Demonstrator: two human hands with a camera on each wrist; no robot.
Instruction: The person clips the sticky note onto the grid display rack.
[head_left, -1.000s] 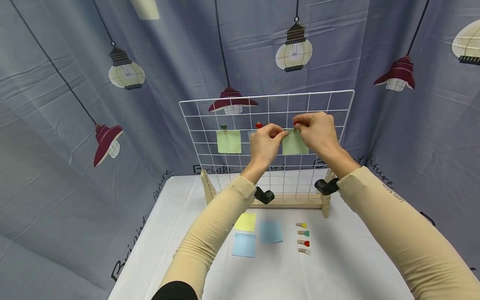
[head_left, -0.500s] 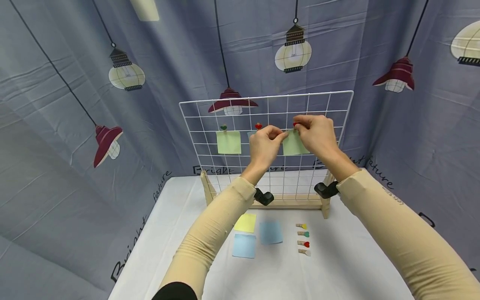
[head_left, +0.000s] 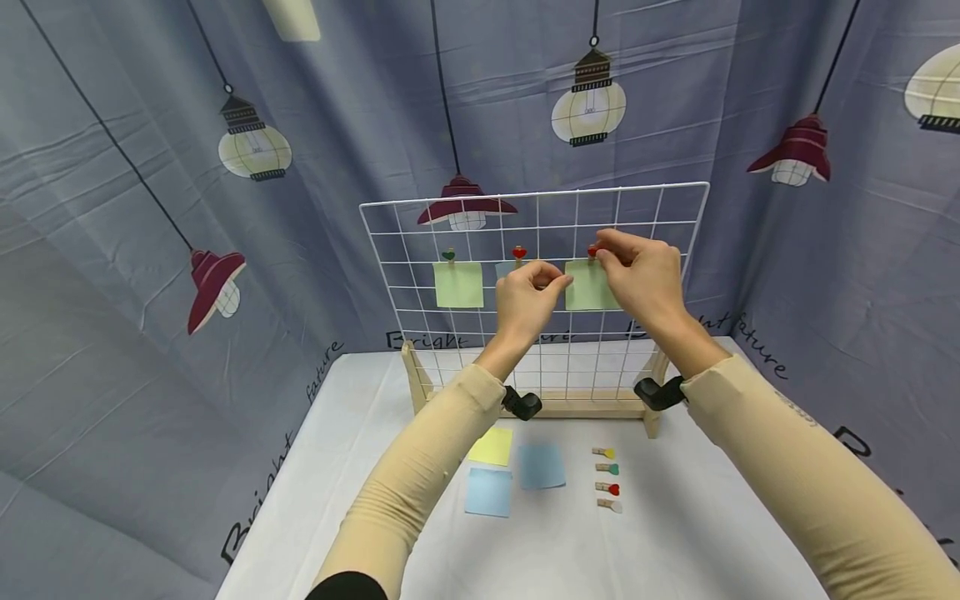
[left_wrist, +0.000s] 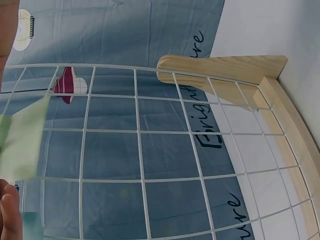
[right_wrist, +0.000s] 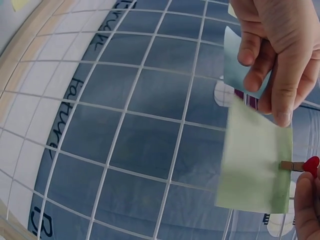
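A light green sticky note [head_left: 590, 287] hangs on the white wire grid [head_left: 535, 193], clipped at its top edge by a small wooden clothespin with a red heart [right_wrist: 311, 165]. Just right of that heart, my right hand [head_left: 651, 279] has its thumb and index tips a little parted, beside the clothespin. My left hand [head_left: 522, 304] is at the note's left edge with loosely bent fingers; its fingertips [left_wrist: 10, 207] look slightly off the paper. Another green note [head_left: 459, 287] hangs at left under a green heart clothespin [head_left: 448, 256]. Behind my left hand, a blue note [right_wrist: 239, 62] is partly hidden.
Wooden feet [head_left: 417, 375] support the grid. On the white table [head_left: 330, 467] lie two blue notes [head_left: 488, 493], a yellow note [head_left: 495, 447] and several heart clothespins [head_left: 607, 488]. A lamp-patterned curtain [head_left: 315, 208] hangs behind.
My right fingertips have drawn back slightly to the right from the red heart, uncovering it. My left fingertips have moved slightly left off the note's edge. The note stays hanging.
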